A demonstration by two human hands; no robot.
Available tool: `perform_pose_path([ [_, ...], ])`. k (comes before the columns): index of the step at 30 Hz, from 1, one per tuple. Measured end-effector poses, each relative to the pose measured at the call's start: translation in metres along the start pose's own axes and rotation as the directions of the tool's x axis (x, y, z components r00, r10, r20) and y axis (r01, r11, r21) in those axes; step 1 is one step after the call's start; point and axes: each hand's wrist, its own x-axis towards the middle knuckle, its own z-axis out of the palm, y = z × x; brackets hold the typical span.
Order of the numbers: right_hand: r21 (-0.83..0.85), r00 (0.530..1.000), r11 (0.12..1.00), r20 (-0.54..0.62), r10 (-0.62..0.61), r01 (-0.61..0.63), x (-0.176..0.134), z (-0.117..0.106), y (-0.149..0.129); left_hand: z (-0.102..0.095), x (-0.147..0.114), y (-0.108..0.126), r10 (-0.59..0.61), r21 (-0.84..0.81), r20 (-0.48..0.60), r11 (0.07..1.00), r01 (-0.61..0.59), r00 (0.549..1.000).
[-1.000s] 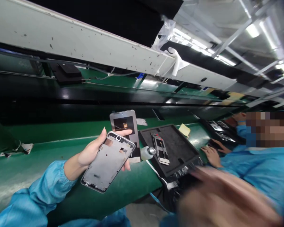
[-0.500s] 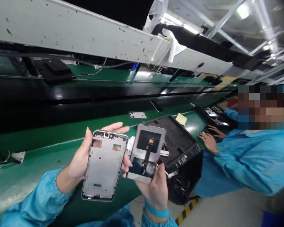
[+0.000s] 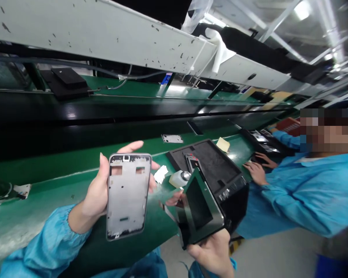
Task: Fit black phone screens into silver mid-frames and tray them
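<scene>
Left hand (image 3: pixel 97 190) grasping a grey phone frame (image 3: pixel 127 204) along its side, right hand (image 3: pixel 213 249) gripping a tilted dark panel (image 3: pixel 200 204) by its lower end, capped bottle (image 3: pixel 177 179) beyond and between both hands

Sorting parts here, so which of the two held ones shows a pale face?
The frame in the left hand; the panel in the right hand shows a dark one.

We are seeing the metal frame (image 3: pixel 128 200) partly covering our left hand (image 3: pixel 98 191) and the dark panel (image 3: pixel 201 204) partly hiding the tray (image 3: pixel 219 162) (our right hand (image 3: pixel 213 251), too).
</scene>
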Motion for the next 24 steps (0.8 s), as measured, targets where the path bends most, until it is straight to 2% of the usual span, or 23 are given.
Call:
perform_pose_path([
  [3,-0.045,0.989,0.99,0.074,-0.129,0.132,0.016,0.0,-0.016,-0.006,0.008,-0.004,0.127,0.111,-0.127,0.987,-0.114,0.984],
  [5,-0.094,0.983,0.983,0.111,-0.145,0.155,0.025,0.002,-0.022,-0.009,0.012,-0.005,0.167,0.166,-0.181,0.977,-0.137,0.969],
  [14,-0.152,0.982,0.978,0.145,-0.118,0.14,0.03,0.006,-0.023,-0.012,0.012,0.003,0.248,0.25,-0.203,0.948,-0.195,0.947],
  [16,-0.138,0.982,0.982,0.152,-0.108,0.129,0.033,0.008,-0.024,-0.014,0.011,0.004,0.246,0.264,-0.168,0.944,-0.197,0.955],
  [20,-0.056,0.984,0.994,0.158,-0.079,0.089,0.038,0.023,-0.018,-0.022,0.01,0.006,0.198,0.334,0.006,0.923,-0.189,0.98],
  [22,-0.002,0.992,0.999,0.118,-0.035,0.036,0.038,0.035,-0.011,-0.025,0.01,0.006,0.16,0.411,0.055,0.896,-0.168,0.986],
  [24,0.065,0.997,0.997,0.06,0.043,-0.047,0.037,0.048,-0.003,-0.027,0.012,0.005,0.158,0.484,0.057,0.859,-0.166,0.986],
])
